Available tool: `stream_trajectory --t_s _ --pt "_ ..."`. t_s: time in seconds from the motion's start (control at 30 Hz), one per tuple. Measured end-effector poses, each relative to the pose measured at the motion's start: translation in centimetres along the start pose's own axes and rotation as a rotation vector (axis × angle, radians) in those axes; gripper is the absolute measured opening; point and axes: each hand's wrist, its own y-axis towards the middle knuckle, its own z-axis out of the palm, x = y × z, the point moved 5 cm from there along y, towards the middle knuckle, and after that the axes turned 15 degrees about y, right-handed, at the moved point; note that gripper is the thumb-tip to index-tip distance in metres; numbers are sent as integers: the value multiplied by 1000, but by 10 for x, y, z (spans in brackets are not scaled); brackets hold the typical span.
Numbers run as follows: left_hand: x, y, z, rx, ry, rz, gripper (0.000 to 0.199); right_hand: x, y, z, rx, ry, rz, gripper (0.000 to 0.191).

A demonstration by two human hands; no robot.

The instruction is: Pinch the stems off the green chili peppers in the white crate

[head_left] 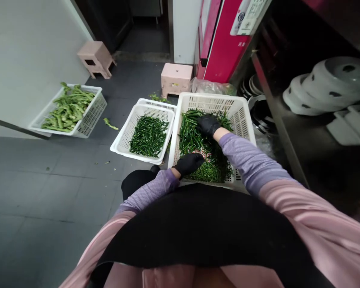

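Thin green chili peppers [189, 130] fill a large white plastic basket [245, 108] in front of me. My right hand [208, 125], in a black glove, reaches into the far part of this pile, its fingers curled down around some peppers and partly hidden by them. Over the near left side of the same basket is my left hand [190, 163], also black-gloved and closed; what it holds is hidden. Small pink-and-white bits [203, 154] lie just beside it, too small to name. Thinner green stalks or peppers [208, 172] lie at the near end.
To the left, a smaller white basket [120, 138] holds dark green chili peppers [149, 136]. Farther left, another basket [91, 116] carries pale green vegetables [69, 110]. Pink stools [176, 76] stand beyond. A metal shelf [280, 116] with white containers [333, 88] borders the right.
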Motion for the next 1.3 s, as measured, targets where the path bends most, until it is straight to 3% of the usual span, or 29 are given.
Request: stream_trajectory --t_s 0.13,0.23,0.33,0.5,0.63,0.77,0.9,1.0,1.17,1.3 --pt "8 6 -4 -19 -530 -189 22 -4 -39 4 -136 -23 -49 49" --pt "5 9 -12 -112 -734 -226 33 -20 -73 -5 -271 150 -94 49" --pt "1 12 -19 -216 -734 -254 38 -26 -105 1 -281 540 -150 41" --pt "-13 17 -16 -243 -669 -163 41 1 -143 41 -21 1368 -47 53" --pt "-20 12 -1 -168 -713 -102 42 17 -156 52 -72 1707 83 52" --pt "-20 8 15 -68 -685 -118 52 23 -160 60 -133 1789 182 53" --pt "-14 8 10 -65 -618 -90 54 32 -164 63 -164 1881 125 50" --pt "-9 8 -2 -144 -529 -68 50 35 -171 68 -129 1888 110 48" --pt "3 6 -7 -345 -594 -272 34 24 -178 81 -183 1868 141 56" --pt "-9 3 2 -297 -696 -199 41 25 -176 82 -138 1811 55 58"
